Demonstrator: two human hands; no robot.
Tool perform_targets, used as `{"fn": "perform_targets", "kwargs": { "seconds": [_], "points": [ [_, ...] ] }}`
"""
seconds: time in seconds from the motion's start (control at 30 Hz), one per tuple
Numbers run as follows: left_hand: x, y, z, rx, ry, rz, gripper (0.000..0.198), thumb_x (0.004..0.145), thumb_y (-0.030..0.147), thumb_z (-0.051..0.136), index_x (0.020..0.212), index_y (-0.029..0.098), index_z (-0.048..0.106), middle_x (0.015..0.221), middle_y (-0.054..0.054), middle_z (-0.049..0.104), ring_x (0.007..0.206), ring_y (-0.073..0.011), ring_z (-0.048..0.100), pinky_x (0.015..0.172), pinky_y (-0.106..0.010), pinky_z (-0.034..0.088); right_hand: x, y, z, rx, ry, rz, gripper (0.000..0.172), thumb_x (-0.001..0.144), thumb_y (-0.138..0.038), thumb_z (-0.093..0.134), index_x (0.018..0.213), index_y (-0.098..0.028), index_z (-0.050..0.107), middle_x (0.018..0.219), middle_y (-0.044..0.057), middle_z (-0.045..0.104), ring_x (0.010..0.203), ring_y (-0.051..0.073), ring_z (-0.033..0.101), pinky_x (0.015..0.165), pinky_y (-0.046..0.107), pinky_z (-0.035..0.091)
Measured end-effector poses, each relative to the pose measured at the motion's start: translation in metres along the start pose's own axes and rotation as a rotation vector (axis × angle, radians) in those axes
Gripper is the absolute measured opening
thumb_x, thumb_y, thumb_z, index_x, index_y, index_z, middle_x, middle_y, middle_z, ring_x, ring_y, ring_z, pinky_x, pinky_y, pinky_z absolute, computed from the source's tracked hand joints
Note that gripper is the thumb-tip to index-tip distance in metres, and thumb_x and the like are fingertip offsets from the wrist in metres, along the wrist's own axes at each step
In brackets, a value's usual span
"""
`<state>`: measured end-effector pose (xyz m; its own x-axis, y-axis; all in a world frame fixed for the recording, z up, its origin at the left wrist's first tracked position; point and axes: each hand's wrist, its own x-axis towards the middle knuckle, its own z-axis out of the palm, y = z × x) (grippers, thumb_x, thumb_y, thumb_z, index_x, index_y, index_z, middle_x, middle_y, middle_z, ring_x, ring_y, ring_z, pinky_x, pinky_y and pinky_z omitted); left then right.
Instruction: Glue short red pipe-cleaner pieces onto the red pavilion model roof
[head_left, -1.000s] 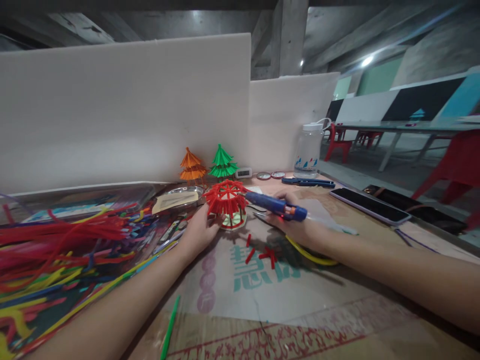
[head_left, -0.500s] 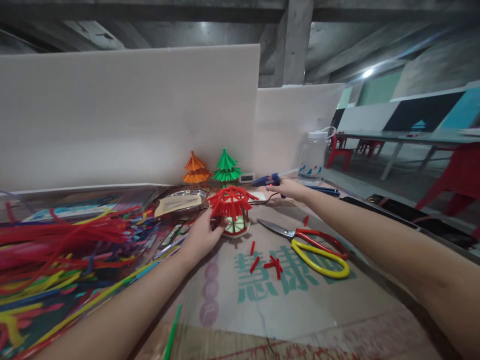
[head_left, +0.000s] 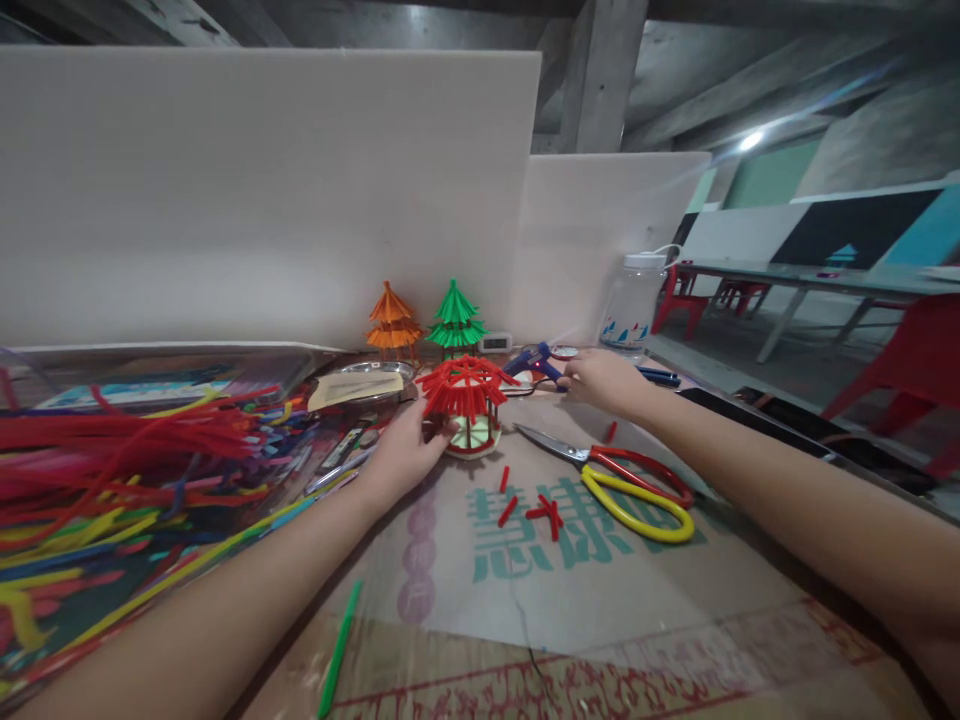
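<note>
My left hand [head_left: 409,445] is closed on the left side of a small red pavilion model [head_left: 466,385]. Its roof is made of fuzzy red strips, standing on thin posts over a pale round base. Behind the model, my right hand [head_left: 604,382] has its bent fingers at the handle end of a blue glue gun [head_left: 534,362]. The gun's nozzle points left and down, and a small red light shows on it. Scissors [head_left: 589,458] with one red and one yellow handle lie open on the cardboard, near several short red pipe cleaner pieces [head_left: 553,515].
An orange pagoda model [head_left: 392,325] and a green one [head_left: 454,320] stand by the white board [head_left: 262,200]. Bundled pipe cleaners [head_left: 135,450] cover the left side. A metal tray [head_left: 375,375], a clear bottle [head_left: 628,310] and a green pipe cleaner [head_left: 341,645] are around the cardboard [head_left: 600,610].
The glue gun has turned so its handle slants down to the right. My right hand has slid right toward the handle's end. My left hand stays on the pavilion; the view has shifted slightly.
</note>
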<state>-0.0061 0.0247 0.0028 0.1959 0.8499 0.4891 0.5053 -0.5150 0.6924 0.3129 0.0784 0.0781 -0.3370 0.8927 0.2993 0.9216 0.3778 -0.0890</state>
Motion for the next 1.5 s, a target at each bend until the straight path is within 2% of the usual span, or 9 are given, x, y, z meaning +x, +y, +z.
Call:
{"fn": "perform_targets", "kwargs": {
  "seconds": [0.07,0.17,0.23,0.33,0.57,0.8,1.03,1.17,1.5],
  "points": [
    [0.000,0.001,0.000,-0.003,0.000,0.014,0.035,0.088,0.044,0.059,0.111,0.018,0.059,0.107,-0.011,0.072,0.095,-0.0258,0.071,0.089,-0.040,0.055,-0.020,-0.018,-0.012,-0.004,-0.053,-0.089,0.022,0.091,-0.031,0.060,0.087,-0.018,0.077,0.093,0.013,0.076,0.092,0.027,0.068,0.080,0.033,0.045],
    [0.000,0.001,0.000,-0.010,0.003,0.021,0.035,0.088,0.046,0.059,0.110,0.018,0.060,0.106,-0.010,0.073,0.095,-0.0255,0.071,0.089,-0.039,0.055,-0.049,-0.054,-0.018,0.141,-0.232,-0.385,0.021,0.092,-0.030,0.060,0.103,-0.028,0.078,0.092,0.003,0.077,0.078,0.019,0.067,0.067,0.027,0.044],
    [0.000,0.001,0.000,-0.020,-0.004,0.017,0.037,0.088,0.046,0.059,0.112,0.017,0.059,0.106,-0.011,0.073,0.094,-0.0253,0.071,0.088,-0.039,0.056,-0.062,-0.075,-0.011,0.188,-0.229,-0.537,0.030,0.093,-0.026,0.059,0.119,-0.033,0.073,0.096,0.002,0.076,0.075,0.017,0.066,0.065,0.026,0.043],
    [0.000,-0.001,0.000,-0.026,-0.006,0.012,0.039,0.088,0.047,0.059,0.113,0.017,0.059,0.108,-0.011,0.072,0.095,-0.0254,0.071,0.088,-0.039,0.056,-0.068,-0.093,0.008,0.180,-0.171,-0.640,0.030,0.096,-0.022,0.053,0.117,-0.030,0.073,0.102,0.004,0.073,0.079,0.016,0.064,0.066,0.026,0.043],
    [0.000,-0.003,0.000,0.002,-0.016,0.025,0.040,0.088,0.049,0.059,0.113,0.017,0.059,0.110,-0.012,0.071,0.097,-0.0265,0.071,0.090,-0.041,0.056,-0.071,-0.098,0.023,0.229,-0.090,-0.553,0.018,0.096,-0.022,0.052,0.098,-0.017,0.069,0.095,0.007,0.070,0.078,0.017,0.063,0.067,0.028,0.045],
    [-0.003,0.007,-0.002,0.105,-0.012,0.046,0.044,0.088,0.045,0.058,0.120,0.016,0.057,0.119,-0.015,0.068,0.104,-0.0289,0.069,0.095,-0.044,0.054,-0.078,-0.108,0.009,0.753,0.020,-0.280,0.013,0.098,-0.030,0.045,0.101,-0.020,0.053,0.068,-0.002,0.062,0.056,0.012,0.058,0.057,0.026,0.045],
    [-0.004,0.008,-0.004,0.256,0.025,0.176,0.041,0.091,0.042,0.054,0.123,0.016,0.058,0.121,-0.015,0.067,0.117,-0.0306,0.063,0.104,-0.045,0.047,-0.072,-0.110,-0.003,1.010,0.137,-0.216,0.019,0.097,-0.024,0.045,0.114,-0.021,0.052,0.076,-0.001,0.063,0.061,0.012,0.061,0.059,0.026,0.050],
    [-0.004,0.009,-0.005,0.294,-0.006,0.194,0.043,0.091,0.041,0.054,0.126,0.017,0.058,0.124,-0.015,0.066,0.119,-0.0318,0.061,0.105,-0.045,0.046,-0.071,-0.109,-0.004,1.028,0.105,-0.132,0.012,0.094,-0.031,0.054,0.091,-0.020,0.056,0.077,0.002,0.068,0.063,0.014,0.066,0.059,0.027,0.052],
    [-0.005,0.011,-0.005,0.318,-0.024,0.227,0.042,0.092,0.041,0.052,0.126,0.016,0.057,0.126,-0.016,0.065,0.120,-0.0317,0.060,0.104,-0.045,0.046,-0.074,-0.108,0.006,0.583,0.299,-0.260,0.027,0.094,-0.035,0.051,0.073,-0.020,0.054,0.063,-0.001,0.056,0.058,0.012,0.048,0.056,0.026,0.035]
  ]
}}
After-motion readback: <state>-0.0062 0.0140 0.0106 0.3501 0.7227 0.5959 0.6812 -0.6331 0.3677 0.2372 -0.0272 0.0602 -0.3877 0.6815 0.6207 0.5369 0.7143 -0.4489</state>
